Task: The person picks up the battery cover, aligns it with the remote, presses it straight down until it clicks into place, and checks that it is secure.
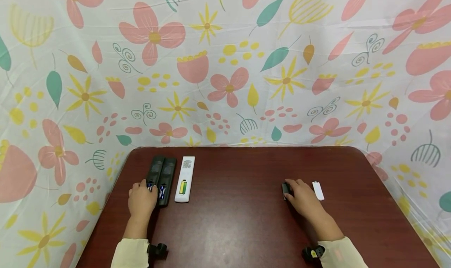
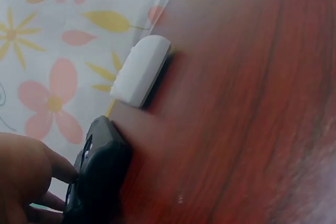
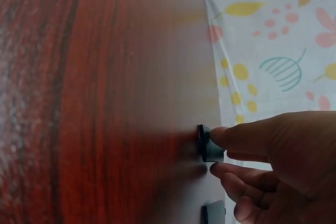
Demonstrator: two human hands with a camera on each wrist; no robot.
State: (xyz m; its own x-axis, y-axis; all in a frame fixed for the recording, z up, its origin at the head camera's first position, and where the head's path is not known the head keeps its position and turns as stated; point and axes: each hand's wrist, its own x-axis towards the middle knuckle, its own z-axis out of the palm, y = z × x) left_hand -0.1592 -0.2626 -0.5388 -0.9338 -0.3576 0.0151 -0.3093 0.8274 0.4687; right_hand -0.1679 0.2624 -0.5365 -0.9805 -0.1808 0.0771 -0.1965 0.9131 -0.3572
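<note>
Two dark grey remote controls lie face down side by side at the table's left, with blue batteries in their uncovered compartments. My left hand [image 1: 142, 197] rests over the lower part of the outer remote control [image 1: 156, 169], its fingertips at the battery compartment. Beside it lies the inner remote control [image 1: 168, 176], then a white remote control [image 1: 184, 180] with green and yellow batteries showing. At the table's right, my right hand [image 1: 303, 197] pinches a small dark battery cover [image 3: 214, 150] between thumb and finger. A second dark battery cover [image 3: 214, 212] lies near those fingers.
A white battery cover [image 1: 318, 190] lies on the brown table [image 1: 232, 205], just right of my right hand. A flower-printed cloth [image 1: 229, 64] hangs behind the table and along both sides. Each wrist bears a small black camera.
</note>
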